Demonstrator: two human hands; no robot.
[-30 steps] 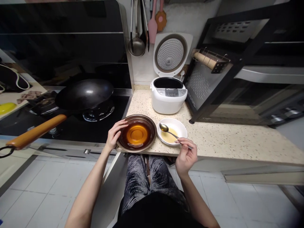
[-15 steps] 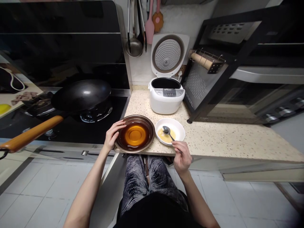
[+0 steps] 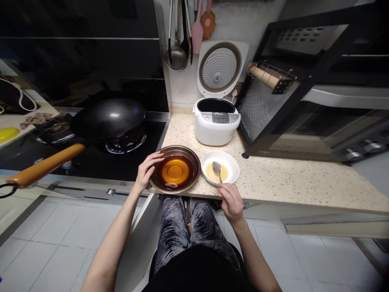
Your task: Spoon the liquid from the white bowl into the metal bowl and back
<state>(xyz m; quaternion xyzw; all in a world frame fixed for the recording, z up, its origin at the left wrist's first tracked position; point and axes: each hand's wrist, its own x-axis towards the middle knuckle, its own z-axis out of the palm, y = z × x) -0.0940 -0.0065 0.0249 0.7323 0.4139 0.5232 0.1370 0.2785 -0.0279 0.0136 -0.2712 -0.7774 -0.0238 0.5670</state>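
Observation:
A round metal bowl [image 3: 196, 178] of clear amber-brown liquid sits at the counter's front edge. My left hand [image 3: 146, 170] holds its left rim, fingers lying over the edge. Close to its right side stands a white bowl [image 3: 234, 172] with a shallow pool of pale yellow liquid. My right hand [image 3: 231, 198] pinches the handle of a metal spoon [image 3: 216, 167], whose head is in the white bowl, at the yellow liquid. Behind both bowls is a white rice cooker [image 3: 216, 132] with its lid raised; its dark inside shows.
A black wok [image 3: 112, 117] rests on the stove at left, its wooden handle [image 3: 48, 164] reaching toward me. Utensils, including a skimmer [image 3: 176, 58], hang on the wall. A black rack [image 3: 258, 117] with an oven stands to the right. Below the counter, a cabinet door [image 3: 138, 231] stands ajar.
The spoon has turned in the white bowl, its handle now pointing more toward me. My right hand has shifted slightly left. My left hand stays on the metal bowl's rim.

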